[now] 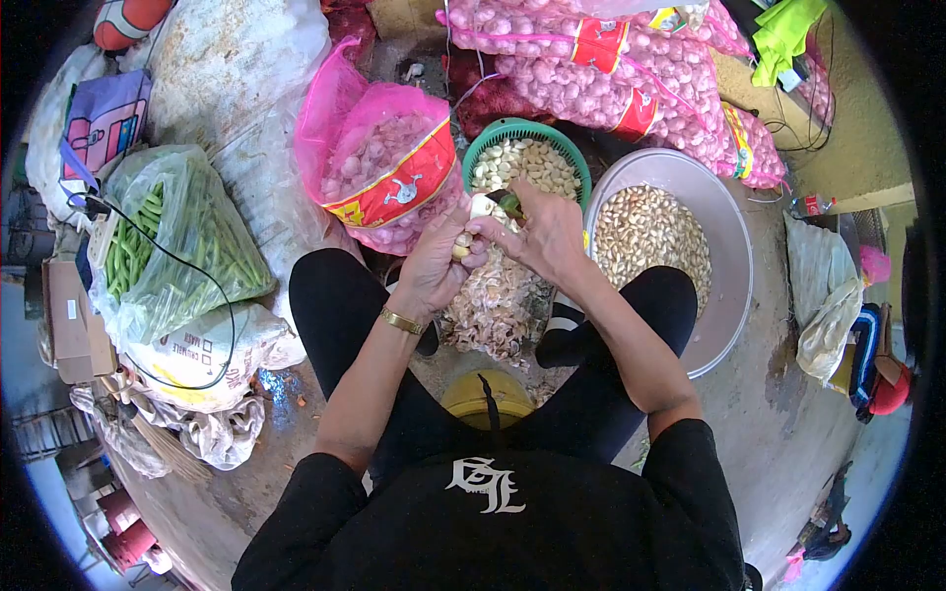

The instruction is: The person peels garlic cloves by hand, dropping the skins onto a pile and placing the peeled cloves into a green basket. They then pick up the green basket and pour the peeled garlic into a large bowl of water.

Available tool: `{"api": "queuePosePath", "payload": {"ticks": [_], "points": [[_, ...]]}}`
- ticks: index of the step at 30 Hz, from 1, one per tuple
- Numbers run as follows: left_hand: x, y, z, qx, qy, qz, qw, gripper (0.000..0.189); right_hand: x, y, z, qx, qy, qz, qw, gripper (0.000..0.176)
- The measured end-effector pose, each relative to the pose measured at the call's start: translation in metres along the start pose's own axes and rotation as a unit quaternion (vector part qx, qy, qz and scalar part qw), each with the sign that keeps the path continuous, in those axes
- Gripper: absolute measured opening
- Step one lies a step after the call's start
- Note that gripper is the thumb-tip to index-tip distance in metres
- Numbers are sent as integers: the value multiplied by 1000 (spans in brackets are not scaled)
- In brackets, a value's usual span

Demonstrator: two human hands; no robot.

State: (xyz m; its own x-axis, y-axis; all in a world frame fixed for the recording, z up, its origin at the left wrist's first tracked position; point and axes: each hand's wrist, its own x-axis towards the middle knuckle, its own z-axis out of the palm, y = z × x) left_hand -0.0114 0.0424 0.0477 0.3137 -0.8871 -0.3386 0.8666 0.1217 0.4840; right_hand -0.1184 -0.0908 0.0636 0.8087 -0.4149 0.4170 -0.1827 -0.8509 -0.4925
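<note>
Garlic cloves point(460, 246) are pinched in my left hand point(436, 261), its fingers curled round them. Close beside it, my right hand point(547, 231) is closed around a small knife with a green handle point(511, 204). A pale clove point(481, 206) shows by the blade, between the two hands. Loose garlic skins point(493, 313) lie in a heap below my hands. Just beyond them sits a green basket point(587, 187) of peeled cloves point(532, 165). A wide tub point(734, 266) of cloves in their skins point(650, 236) is at the right.
An open pink mesh bag point(325, 128) of garlic stands at the front left. Full garlic sacks point(611, 94) are stacked at the back right. A plastic bag of green pods point(222, 236) lies left. Between my legs is a yellow container point(468, 394).
</note>
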Motion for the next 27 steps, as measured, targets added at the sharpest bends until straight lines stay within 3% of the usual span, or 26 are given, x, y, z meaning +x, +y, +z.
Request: {"api": "queuePosePath", "payload": {"ticks": [7, 16, 23, 27], "points": [[-1, -5, 5, 5, 20, 19, 1000, 22, 0, 2, 1, 15, -23, 19, 999, 57], [2, -2, 1, 35, -21, 22, 999, 28, 1, 3, -2, 14, -47, 17, 999, 54], [1, -4, 7, 33, -9, 23, 999, 26, -4, 9, 8, 27, -22, -4, 999, 52], [2, -6, 6, 45, 20, 41, 998, 30, -5, 6, 13, 78, -52, 49, 994, 50]]}}
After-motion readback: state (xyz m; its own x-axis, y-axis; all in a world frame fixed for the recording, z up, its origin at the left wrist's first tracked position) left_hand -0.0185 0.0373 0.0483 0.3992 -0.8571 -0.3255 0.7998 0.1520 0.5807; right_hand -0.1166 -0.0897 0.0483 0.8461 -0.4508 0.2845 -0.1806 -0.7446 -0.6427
